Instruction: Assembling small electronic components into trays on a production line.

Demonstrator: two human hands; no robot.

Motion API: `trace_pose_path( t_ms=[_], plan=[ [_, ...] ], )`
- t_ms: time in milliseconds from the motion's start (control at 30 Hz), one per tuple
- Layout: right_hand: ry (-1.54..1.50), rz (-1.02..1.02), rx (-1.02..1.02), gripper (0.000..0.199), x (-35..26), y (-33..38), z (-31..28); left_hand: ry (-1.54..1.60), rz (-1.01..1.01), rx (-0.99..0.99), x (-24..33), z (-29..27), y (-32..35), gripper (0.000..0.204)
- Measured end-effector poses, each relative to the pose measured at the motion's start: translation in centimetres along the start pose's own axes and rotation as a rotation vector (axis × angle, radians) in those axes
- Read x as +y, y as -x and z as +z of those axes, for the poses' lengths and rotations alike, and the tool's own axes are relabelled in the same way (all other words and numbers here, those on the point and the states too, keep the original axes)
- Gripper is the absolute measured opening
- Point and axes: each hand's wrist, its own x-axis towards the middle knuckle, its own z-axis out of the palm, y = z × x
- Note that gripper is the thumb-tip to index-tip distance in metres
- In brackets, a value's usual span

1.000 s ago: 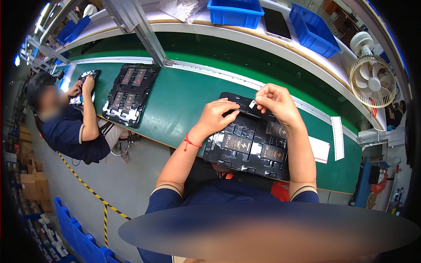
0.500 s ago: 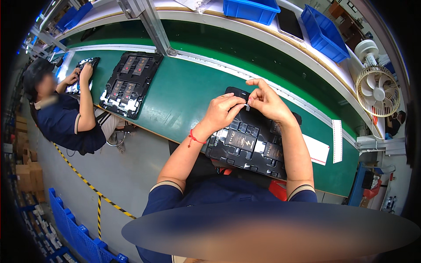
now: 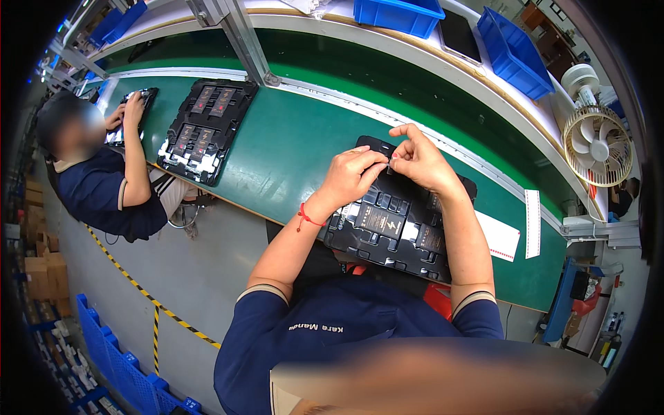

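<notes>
Over the far half of a black moulded plastic tray (image 3: 387,261), my left hand (image 3: 351,178) and my right hand (image 3: 423,164) meet fingertip to fingertip. Both are closed in a pinch. Whatever lies between the fingertips is too small and covered to name. My right hand's other fingers curl up, away from the pinch. Flat black battery packs sit in the tray's pockets: one battery (image 3: 380,220) near my left wrist, another battery (image 3: 430,238) beside my right forearm. The hands and right forearm hide part of the tray.
White sheets with red marks (image 3: 499,236) and a narrow white strip (image 3: 532,223) lie right of the tray. Another black tray with batteries (image 3: 232,131) stands to the left, near a co-worker (image 3: 104,169). Blue bins (image 3: 513,52) and a fan (image 3: 596,144) are at the shelf.
My hands stay nearly in place, still pinching; a small pale bit seen at the fingertips before hardly shows now. The co-worker's head and hands have shifted slightly.
</notes>
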Motion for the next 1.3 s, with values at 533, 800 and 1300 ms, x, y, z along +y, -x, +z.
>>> trace_pose_path(
  t_ms=[533,800,1300],
  plan=[
    [0.934,-0.58,0.318,0.01,-1.7,2.1,2.1,-0.029,0.002,-0.001,0.3,-0.3,-0.2,0.008],
    [1.18,-0.587,0.316,0.005,-0.2,1.4,2.9,-0.089,0.044,0.004,0.9,-0.3,-0.3,0.008],
    [0.919,0.238,1.191,0.014,19.4,22.6,-17.4,-0.156,0.147,-0.26,2.4,-1.4,0.9,0.013]
  ],
)
